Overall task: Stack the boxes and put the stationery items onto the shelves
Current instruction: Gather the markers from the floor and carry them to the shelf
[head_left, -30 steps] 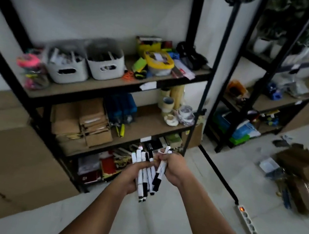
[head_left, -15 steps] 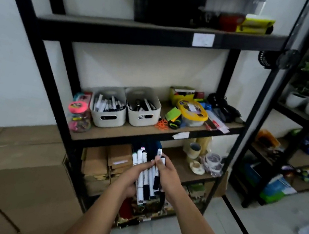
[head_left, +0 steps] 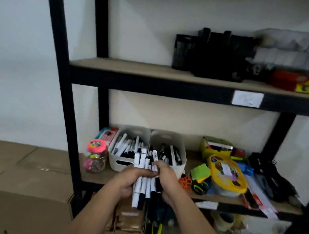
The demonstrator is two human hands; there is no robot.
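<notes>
A bundle of black-and-white markers (head_left: 144,179) stands upright between both my hands, just in front of the middle shelf (head_left: 157,188). My left hand (head_left: 128,180) wraps its left side and my right hand (head_left: 167,181) closes on its right side. Right behind the bundle sit two white bins on that shelf: the left bin (head_left: 121,160) holds white markers, the right bin (head_left: 180,158) holds darker pens. Stacked brown cardboard boxes (head_left: 5,173) fill the lower left, beside the black shelf frame (head_left: 64,84).
On the middle shelf are a pink-lidded jar (head_left: 95,157), orange scissors (head_left: 186,182), a yellow-lidded tub (head_left: 225,176) and black items at right. The upper shelf (head_left: 137,68) carries black organisers (head_left: 212,54) and clear trays. Small cartons (head_left: 128,227) and tape rolls lie on the lower shelf.
The view has risen and moved closer to the shelf unit. My hands have lifted the marker bundle from the lower shelf level up to the two white bins.
</notes>
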